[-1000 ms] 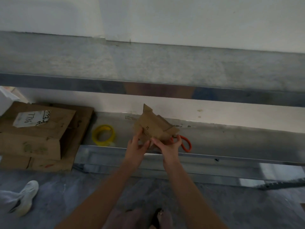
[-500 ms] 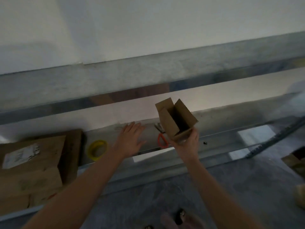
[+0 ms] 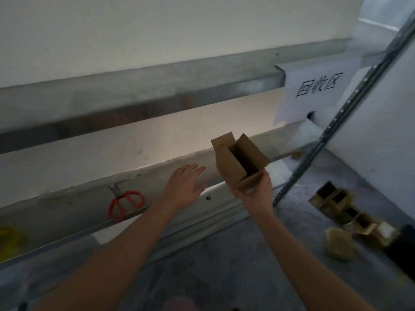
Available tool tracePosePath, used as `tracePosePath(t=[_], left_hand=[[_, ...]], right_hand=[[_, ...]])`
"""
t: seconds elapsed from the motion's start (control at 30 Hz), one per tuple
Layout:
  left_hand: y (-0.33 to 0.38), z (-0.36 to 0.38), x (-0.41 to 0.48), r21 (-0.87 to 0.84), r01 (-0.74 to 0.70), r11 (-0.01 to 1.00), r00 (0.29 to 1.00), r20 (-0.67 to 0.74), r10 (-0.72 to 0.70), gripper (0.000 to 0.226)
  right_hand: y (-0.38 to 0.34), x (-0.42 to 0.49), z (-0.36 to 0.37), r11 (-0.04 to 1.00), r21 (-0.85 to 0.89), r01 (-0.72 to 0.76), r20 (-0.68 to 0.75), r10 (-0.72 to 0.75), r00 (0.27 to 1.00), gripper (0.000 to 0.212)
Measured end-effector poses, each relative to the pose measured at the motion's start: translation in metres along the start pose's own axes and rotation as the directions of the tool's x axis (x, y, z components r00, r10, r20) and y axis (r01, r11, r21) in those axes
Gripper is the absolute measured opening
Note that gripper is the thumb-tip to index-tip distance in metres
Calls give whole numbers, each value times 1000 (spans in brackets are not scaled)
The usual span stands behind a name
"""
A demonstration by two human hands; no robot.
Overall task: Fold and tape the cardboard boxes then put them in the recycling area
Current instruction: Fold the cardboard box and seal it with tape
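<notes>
I have the small cardboard box (image 3: 238,162) in my right hand (image 3: 252,194), fingers and thumb curled round its base from below so that it stands nearly upright in the air, tipped a little away from me, above the front edge of the low metal shelf (image 3: 67,205). Its top flaps stand apart and I can look down into the dark inside. Holding it by the bottom leaves the top free, and one hand seems enough for something this light. My left hand (image 3: 183,187) holds nothing: the fingers are straight and spread, palm down over the shelf, though I cannot tell whether it actually touches the metal. I take it as a steadying hand while I lean to the right. The red-handled scissors (image 3: 125,202) lie on the shelf to its left, and a blur of yellow at the far left edge is probably the tape roll (image 3: 6,239). To the right a paper sign (image 3: 314,90) marks the recycling area, and below it a pile of boxes (image 3: 350,212) sits on the floor (image 3: 224,254). That pile is where I judge this one belongs, well apart from my hand as yet.
</notes>
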State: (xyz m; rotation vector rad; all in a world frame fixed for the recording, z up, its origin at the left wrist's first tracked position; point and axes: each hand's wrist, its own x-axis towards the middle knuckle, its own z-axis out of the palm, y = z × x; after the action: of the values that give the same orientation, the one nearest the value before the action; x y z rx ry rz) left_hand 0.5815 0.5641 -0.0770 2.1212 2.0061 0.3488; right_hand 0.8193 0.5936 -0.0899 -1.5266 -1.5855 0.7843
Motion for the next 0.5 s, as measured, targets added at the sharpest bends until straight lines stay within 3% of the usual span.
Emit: tracePosePath(t=[0.2,0.5], left_hand=[[100,41,75,-172,32,985,999,27,-28,57],[197,98,212,-175,12,984,994,110,7,60]], right_hand=[[61,78,-85,998,-51,-25,-28,24,999,104],[153,216,-157,989,-71,-132,-62,128,990,107]])
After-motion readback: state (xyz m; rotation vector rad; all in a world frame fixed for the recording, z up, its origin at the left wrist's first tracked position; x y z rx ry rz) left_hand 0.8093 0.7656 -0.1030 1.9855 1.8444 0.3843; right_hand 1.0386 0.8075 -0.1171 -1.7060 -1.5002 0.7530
